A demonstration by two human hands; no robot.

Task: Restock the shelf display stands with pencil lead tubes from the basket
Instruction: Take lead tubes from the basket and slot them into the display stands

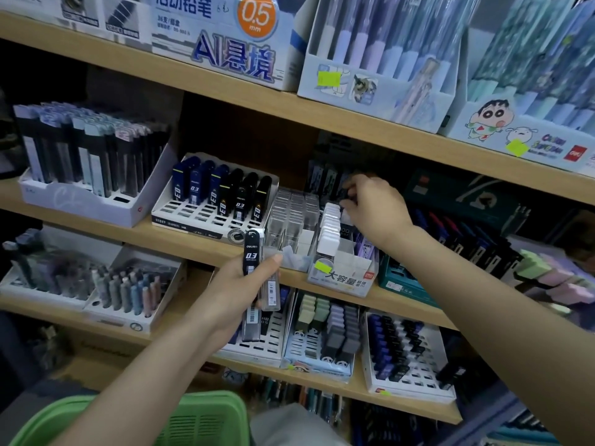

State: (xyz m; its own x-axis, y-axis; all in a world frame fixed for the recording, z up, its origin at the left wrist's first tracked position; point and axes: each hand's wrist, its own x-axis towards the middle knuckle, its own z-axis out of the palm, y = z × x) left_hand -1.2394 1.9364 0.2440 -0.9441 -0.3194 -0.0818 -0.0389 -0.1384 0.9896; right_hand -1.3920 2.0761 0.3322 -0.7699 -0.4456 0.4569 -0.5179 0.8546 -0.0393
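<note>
Left hand (240, 284) before front edge of middle shelf (180, 243): fingers wrapped round two upright tubes, black one marked 0.3 (252, 252) and clear one (270, 286). Right hand (370, 207) over clear stand (349, 263) on same shelf, fingers curled down at rear of white-capped row (330, 226); pinching one or not, cannot tell. Slotted stand (193, 217) left of clear stand, rear rows filled with blue and black tubes. Green basket (199, 420) at bottom edge of view, under left forearm.
</note>
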